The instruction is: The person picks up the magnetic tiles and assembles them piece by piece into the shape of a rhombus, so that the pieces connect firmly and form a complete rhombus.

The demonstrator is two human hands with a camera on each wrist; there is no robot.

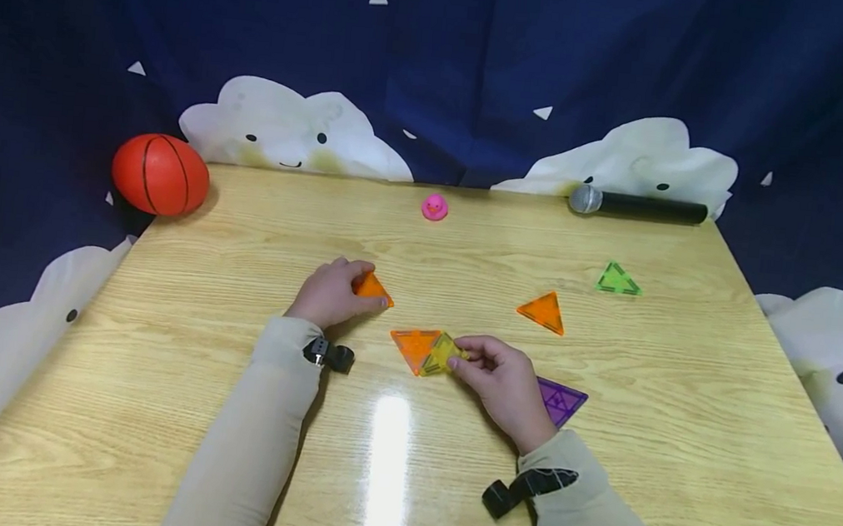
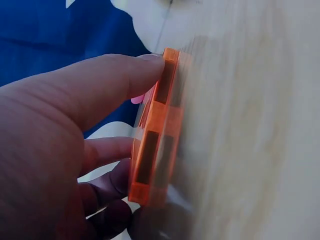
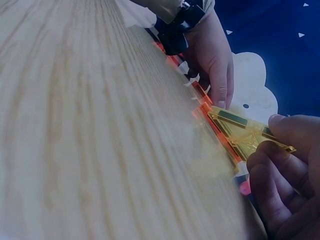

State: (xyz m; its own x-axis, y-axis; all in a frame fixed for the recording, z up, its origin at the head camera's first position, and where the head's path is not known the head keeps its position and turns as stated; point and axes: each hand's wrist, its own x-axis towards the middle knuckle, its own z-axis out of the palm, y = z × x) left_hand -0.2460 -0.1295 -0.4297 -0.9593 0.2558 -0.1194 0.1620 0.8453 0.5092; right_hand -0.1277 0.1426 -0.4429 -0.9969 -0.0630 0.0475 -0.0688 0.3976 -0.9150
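My left hand grips an orange triangular magnetic tile by its edges, low over the table. In the left wrist view that tile sits between the thumb and the fingers, just about flat to the wood. My right hand pinches a yellow triangular magnetic tile between thumb and fingers. The yellow tile is tilted up in the right wrist view, its edge by another orange triangular tile lying on the table. A purple triangular tile lies partly hidden behind the right hand.
Farther right lie a third orange triangle and a green triangle. Along the wooden table's back edge are a red ball, a pink rubber duck and a black microphone. A dark blue curtain hangs behind.
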